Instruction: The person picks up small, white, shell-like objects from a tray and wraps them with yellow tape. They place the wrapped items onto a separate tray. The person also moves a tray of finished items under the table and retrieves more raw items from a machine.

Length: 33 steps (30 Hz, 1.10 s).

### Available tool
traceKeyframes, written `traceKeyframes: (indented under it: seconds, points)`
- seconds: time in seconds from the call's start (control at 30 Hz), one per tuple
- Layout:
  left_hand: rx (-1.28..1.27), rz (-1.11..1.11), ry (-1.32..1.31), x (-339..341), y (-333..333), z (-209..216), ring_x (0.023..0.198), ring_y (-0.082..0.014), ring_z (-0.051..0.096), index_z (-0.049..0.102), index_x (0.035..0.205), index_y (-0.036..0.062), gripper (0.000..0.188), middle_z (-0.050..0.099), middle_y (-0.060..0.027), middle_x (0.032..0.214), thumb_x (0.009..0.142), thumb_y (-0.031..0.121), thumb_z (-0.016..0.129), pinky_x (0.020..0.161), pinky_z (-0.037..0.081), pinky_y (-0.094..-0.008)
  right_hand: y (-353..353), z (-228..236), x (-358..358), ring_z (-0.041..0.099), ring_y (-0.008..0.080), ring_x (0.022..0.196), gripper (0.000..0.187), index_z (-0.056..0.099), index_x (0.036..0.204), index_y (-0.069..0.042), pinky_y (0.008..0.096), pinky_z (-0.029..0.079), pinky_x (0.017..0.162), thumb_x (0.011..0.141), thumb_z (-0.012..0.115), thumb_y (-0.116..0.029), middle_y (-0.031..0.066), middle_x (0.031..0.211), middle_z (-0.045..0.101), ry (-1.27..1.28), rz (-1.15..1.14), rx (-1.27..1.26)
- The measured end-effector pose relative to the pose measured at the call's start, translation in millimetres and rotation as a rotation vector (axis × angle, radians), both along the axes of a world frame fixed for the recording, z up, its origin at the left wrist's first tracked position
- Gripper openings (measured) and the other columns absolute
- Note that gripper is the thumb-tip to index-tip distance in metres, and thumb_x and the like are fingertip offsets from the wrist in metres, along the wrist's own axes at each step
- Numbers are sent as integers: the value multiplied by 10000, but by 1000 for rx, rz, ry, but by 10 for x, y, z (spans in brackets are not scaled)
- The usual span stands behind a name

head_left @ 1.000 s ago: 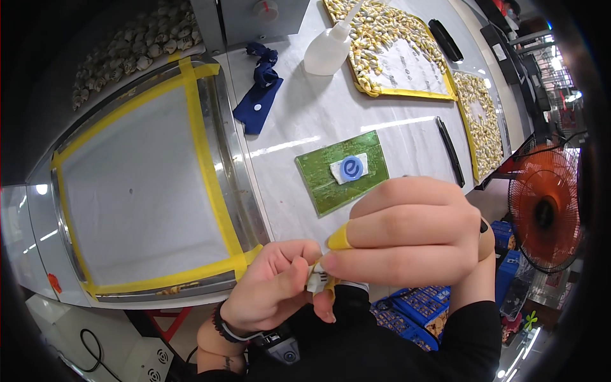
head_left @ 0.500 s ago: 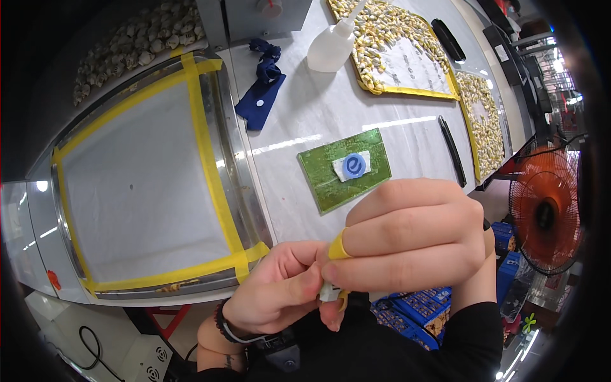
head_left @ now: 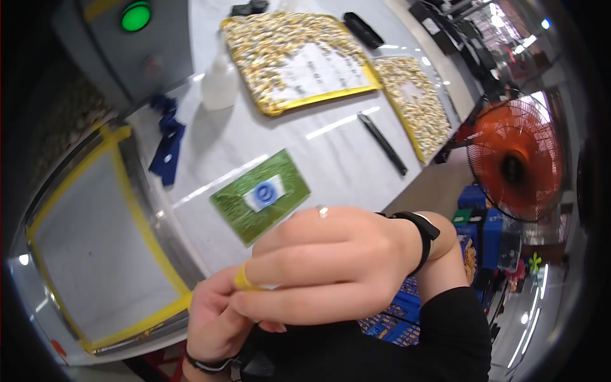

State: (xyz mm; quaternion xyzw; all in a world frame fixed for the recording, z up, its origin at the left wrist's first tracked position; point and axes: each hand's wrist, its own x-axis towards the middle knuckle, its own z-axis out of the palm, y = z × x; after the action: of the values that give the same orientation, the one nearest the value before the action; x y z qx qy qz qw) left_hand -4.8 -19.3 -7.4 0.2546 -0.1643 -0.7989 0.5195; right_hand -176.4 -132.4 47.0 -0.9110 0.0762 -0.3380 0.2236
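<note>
My two hands meet low in the middle of the head view, fingers closed and touching. My right hand (head_left: 334,264) is curled over the front of my left hand (head_left: 215,315), hiding most of its fingertips. A yellow band (head_left: 242,277) wraps a fingertip of the right hand, and a thin pale edge shows beside it. What the fingers pinch is hidden. Just beyond the hands lies a green rectangular plate (head_left: 289,177) with a white piece (head_left: 278,183) on it, topped by a round blue disc (head_left: 265,194).
At the left sits a yellow-taped frame (head_left: 95,248). Behind are a blue cloth strip (head_left: 167,153), a white squeeze bottle (head_left: 218,89) and a grey machine with a green light (head_left: 135,16). Trays of shell-like pieces (head_left: 254,57), a black pen-like tool (head_left: 383,144) and an orange fan (head_left: 509,137) stand farther right.
The view has swung, so the table and hands appear farther left. My right hand now covers more of the left, hiding the small pale piece that showed between the fingers.
</note>
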Motion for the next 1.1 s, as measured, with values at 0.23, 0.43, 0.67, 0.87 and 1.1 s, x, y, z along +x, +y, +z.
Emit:
traceKeyframes:
  seconds: [0.23,0.43,0.67,0.87,1.1]
  points:
    - [-54,38,-33,113,108,-99,739,-247,640,516,943,-52,383,629,-172,788,827,282,664,711,533,-418,-869,281,-1441,628,199,810,228,639,977,-4,281,478,684,757,578,10,118,916,660,330,-988,-100]
    - [-38,-45,1,97,184,-171,737,-251,635,515,929,-39,382,620,-168,769,822,293,671,708,533,-414,-1565,-353,-2806,629,315,788,177,669,896,7,373,494,702,736,602,-29,182,830,655,713,-1148,-91]
    - [-42,-7,10,149,180,-176,714,-246,622,513,927,-34,392,615,-163,758,817,305,676,685,529,-399,-1633,-486,-2673,606,343,763,106,628,837,6,387,479,703,748,582,-28,196,793,627,798,-1172,-26]
    - [-59,-1,49,161,150,-106,744,-249,623,518,955,-45,401,618,-159,777,817,296,678,709,524,-405,-1490,-280,-2390,567,125,677,108,617,909,-5,254,451,611,825,578,-61,81,775,616,463,-1076,130]
    - [-65,18,76,215,203,-138,793,-227,636,521,981,-59,451,638,-153,822,804,320,690,767,524,-372,-656,-11,-888,535,98,683,72,563,811,16,209,426,621,764,555,69,41,757,573,313,-407,409]
